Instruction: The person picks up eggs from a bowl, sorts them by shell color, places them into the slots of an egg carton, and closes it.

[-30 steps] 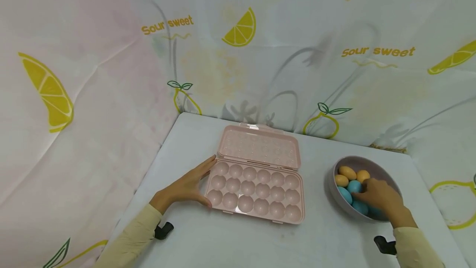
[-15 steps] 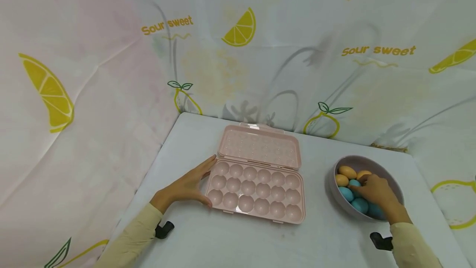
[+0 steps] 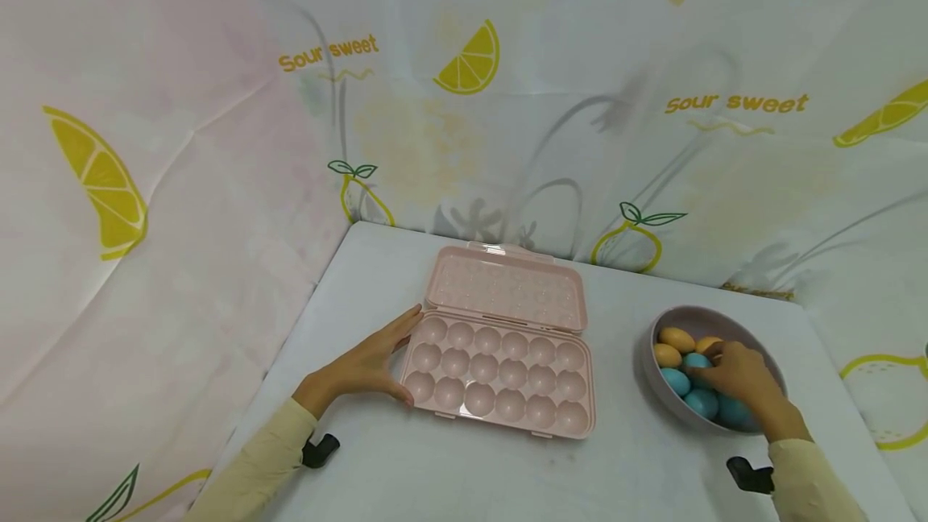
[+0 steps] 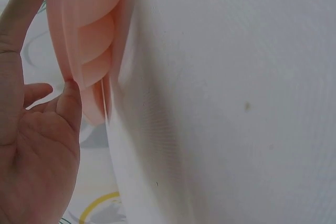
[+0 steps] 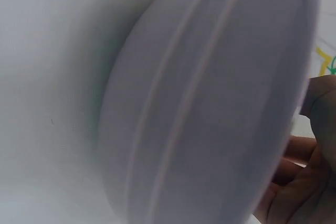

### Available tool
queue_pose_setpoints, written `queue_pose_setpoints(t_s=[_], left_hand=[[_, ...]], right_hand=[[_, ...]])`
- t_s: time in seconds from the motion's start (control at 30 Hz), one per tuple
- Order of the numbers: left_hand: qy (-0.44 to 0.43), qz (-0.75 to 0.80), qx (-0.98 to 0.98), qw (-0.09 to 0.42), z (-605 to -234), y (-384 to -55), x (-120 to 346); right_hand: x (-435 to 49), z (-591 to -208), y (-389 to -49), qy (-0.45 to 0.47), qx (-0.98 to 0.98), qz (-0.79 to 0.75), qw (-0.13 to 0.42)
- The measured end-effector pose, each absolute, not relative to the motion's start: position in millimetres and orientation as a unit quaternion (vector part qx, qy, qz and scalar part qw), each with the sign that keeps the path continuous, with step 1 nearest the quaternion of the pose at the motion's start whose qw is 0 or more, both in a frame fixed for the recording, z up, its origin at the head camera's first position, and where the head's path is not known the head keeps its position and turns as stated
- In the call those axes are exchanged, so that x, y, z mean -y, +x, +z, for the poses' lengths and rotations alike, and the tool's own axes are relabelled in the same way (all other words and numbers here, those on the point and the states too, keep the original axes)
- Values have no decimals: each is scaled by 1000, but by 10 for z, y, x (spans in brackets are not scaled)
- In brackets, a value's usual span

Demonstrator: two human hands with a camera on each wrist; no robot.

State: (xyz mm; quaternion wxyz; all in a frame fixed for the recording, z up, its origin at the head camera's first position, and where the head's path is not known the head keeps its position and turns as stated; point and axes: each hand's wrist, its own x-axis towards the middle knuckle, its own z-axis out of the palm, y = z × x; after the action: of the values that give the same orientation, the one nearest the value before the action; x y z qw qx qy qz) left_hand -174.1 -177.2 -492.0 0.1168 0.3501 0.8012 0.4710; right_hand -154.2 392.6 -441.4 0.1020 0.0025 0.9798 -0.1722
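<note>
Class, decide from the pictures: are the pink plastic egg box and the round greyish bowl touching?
Apart. The head view shows it: a strip of white tabletop separates the egg box's right edge from the bowl's left side.

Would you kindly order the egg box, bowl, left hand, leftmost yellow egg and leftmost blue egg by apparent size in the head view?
Egg box
Bowl
Left hand
Leftmost yellow egg and leftmost blue egg: too alike to rank

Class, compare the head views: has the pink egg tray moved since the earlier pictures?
No. Judged against the back left corner of the table, the pink egg tray sits in the same place.
</note>
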Motion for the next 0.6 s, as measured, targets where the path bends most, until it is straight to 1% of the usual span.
queue_pose_setpoints(t_s=[0.23,0.5,0.6], left_hand=[[347,454,-814,108,-5179,-1840,1821],[351,444,-817,110,-5228,-1863,1842],[352,447,-815,111,-5231,-1861,1839]], right_hand=[[-3921,-4367,-1518,-14,-983,-172,56],[-3763,-4189,-1505,-22,-980,-197,22],[-3648,-4102,-1496,-35,-978,-208,-3]])
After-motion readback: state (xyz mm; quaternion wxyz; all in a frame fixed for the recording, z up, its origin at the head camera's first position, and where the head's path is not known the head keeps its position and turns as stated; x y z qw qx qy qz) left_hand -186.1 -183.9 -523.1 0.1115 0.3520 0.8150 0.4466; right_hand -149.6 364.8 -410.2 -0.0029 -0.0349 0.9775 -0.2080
